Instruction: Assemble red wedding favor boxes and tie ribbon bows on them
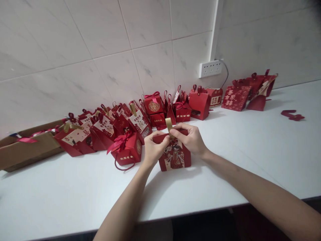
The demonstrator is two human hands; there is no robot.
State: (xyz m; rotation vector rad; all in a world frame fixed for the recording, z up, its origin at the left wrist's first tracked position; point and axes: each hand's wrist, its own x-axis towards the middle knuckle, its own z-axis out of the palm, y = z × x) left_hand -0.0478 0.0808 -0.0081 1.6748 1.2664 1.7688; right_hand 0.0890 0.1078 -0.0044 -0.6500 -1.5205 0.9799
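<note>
A red box [176, 160] is being held upright on or just above the table [75, 197]; its top is being pinched by the nearly closed fingers of the left hand [153, 149] and right hand [192, 140], beneath the gold loop [168, 124], both sides apparently being steadied.

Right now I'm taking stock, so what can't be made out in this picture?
- Held red box, head view: back faces away.
- Left hand, head view: fingertips hidden behind that box.
- Rear boxes on the left, head view: partly hidden by nearer ones.
- Cardboard box, head view: cut off by the left edge.
</note>
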